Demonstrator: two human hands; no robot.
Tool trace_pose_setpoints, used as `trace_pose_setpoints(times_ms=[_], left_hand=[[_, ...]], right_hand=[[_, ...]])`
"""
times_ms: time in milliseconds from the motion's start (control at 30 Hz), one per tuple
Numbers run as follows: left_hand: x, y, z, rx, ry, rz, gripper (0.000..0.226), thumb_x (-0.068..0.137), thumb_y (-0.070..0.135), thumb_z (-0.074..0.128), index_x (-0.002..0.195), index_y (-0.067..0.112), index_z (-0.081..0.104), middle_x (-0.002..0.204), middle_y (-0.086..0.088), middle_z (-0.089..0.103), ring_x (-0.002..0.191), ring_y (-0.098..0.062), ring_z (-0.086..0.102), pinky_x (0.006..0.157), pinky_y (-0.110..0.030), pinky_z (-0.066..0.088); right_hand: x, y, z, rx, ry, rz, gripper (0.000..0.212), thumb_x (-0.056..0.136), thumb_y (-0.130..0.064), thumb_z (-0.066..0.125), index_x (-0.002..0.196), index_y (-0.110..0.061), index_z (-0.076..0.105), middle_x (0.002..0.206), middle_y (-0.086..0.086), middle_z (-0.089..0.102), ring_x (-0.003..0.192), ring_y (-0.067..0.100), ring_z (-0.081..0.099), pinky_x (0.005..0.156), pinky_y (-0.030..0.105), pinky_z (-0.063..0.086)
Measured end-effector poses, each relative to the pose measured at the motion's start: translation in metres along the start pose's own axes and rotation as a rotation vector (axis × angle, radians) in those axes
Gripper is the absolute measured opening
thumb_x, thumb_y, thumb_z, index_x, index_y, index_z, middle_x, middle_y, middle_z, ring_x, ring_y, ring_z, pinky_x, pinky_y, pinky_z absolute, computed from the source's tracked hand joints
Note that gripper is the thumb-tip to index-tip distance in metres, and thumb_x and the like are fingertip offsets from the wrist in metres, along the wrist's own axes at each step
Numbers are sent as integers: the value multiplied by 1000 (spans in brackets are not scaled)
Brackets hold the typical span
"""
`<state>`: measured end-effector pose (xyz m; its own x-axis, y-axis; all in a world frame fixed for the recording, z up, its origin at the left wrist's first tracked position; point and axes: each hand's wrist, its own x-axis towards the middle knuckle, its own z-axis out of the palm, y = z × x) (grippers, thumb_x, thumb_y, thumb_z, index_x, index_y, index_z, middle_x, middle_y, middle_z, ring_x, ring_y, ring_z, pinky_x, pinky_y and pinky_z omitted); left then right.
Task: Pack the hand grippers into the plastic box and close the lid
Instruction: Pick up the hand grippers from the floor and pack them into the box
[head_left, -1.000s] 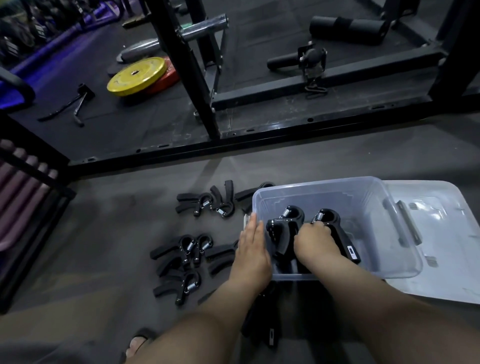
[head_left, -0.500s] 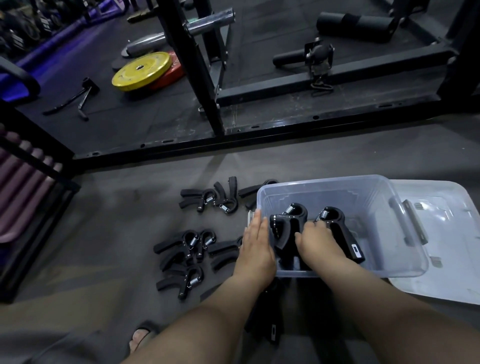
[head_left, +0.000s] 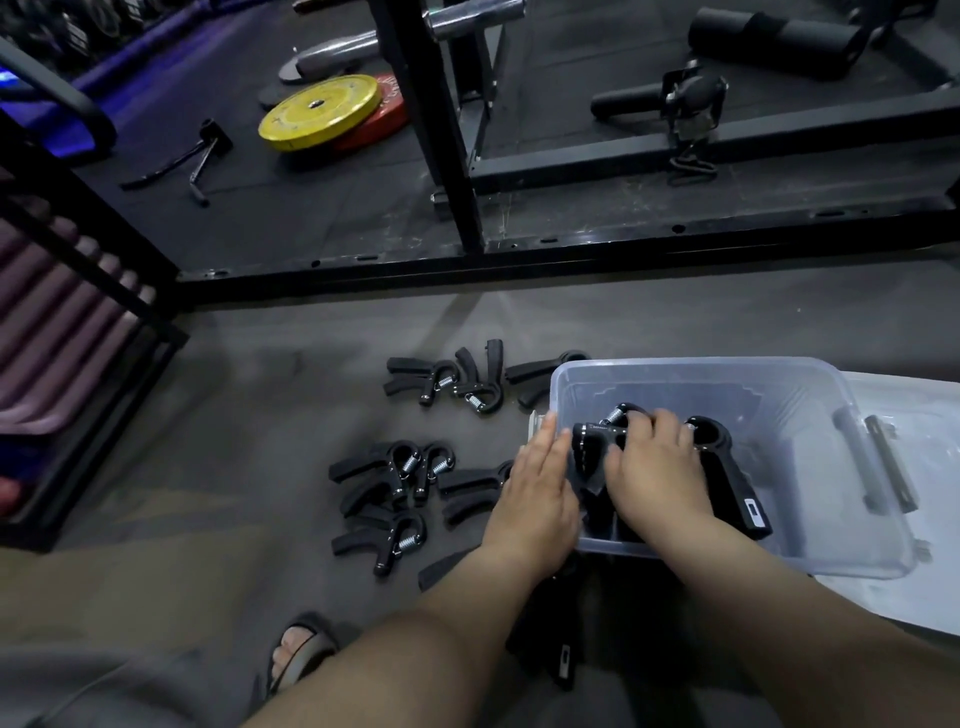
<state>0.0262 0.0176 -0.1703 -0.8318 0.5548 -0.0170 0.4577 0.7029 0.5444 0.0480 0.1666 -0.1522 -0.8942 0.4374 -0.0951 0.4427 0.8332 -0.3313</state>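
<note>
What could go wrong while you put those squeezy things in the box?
1. The hand grippers in the box crowd the near-left corner by the right hand. A pile there might stop the lid shutting.
2. The plastic box seems to sit partly on its lid, so pulling the lid out could tip it.
3. A dark gripper lies on the floor under the arms and could easily be missed.

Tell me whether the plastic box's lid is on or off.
Off. The lid lies flat on the floor at the right of the plastic box, and the right hand reaches in through the open top.
</note>
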Motion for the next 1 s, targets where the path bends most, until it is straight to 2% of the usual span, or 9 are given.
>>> trace_pose_setpoints(times_ms=[100,200,300,400,467,567,667,800,1000], left_hand=[[-7,-10,-2,22,10,49,60,99,20,35,155,16,16,163,3,0,149,-5,-2,122,-28,4],[-19,-24,-9,48,50,35,62,97,32,25,154,10,18,162,-3,9,149,-10,5,122,-32,9],[-29,-54,-21,37,118,-185,69,94,44,21,152,7,23,160,-6,17,148,-17,12,121,-28,7],[-32,-100,-34,94,129,-443,57,97,28,38,147,4,32,154,-12,29,143,-26,24,119,-33,15],[-31,-132,-47,140,89,-590,49,91,17,45,138,4,43,144,-12,41,133,-30,35,113,-36,26],[-27,-173,-69,214,-44,-738,37,84,16,49,120,8,54,132,-12,50,124,-33,44,104,-39,37],[-19,-202,-83,232,-104,-826,39,83,17,50,121,13,54,131,-11,52,122,-33,49,101,-39,42],[-9,-218,-77,169,-145,-913,40,85,21,52,125,17,51,132,-10,52,123,-33,49,102,-41,42],[-9,-216,-53,446,-245,-885,49,90,42,59,130,18,44,134,-10,46,126,-30,41,102,-39,33]], right_hand=[[5,-26,4,159,-24,-180,48,95,-27,47,139,-6,45,145,15,38,133,32,33,112,41,26],[4,-54,11,193,-78,-187,57,98,-34,35,148,-7,32,151,12,34,139,28,31,114,39,20],[1,-70,21,173,-168,-107,69,99,-36,38,153,-3,11,158,14,22,144,29,24,115,41,18],[-1,-73,29,211,-177,-89,73,99,-27,39,153,-2,-3,159,14,18,144,28,23,114,42,19],[-3,-72,31,240,-172,-93,72,99,-24,37,154,-3,-6,160,13,15,146,25,20,116,41,17],[-4,-70,35,248,-171,-101,73,99,-24,36,154,-6,-8,162,11,11,148,21,15,118,41,13],[-3,-71,37,273,-166,-107,73,99,-23,38,154,-7,-8,162,11,10,148,20,13,118,41,12],[-4,-70,38,298,-156,-111,75,99,-24,39,154,-7,-8,161,11,12,147,22,16,119,42,13],[-3,-70,40,296,-160,-128,75,99,-25,39,154,-8,-9,160,12,13,145,27,20,118,40,14]])
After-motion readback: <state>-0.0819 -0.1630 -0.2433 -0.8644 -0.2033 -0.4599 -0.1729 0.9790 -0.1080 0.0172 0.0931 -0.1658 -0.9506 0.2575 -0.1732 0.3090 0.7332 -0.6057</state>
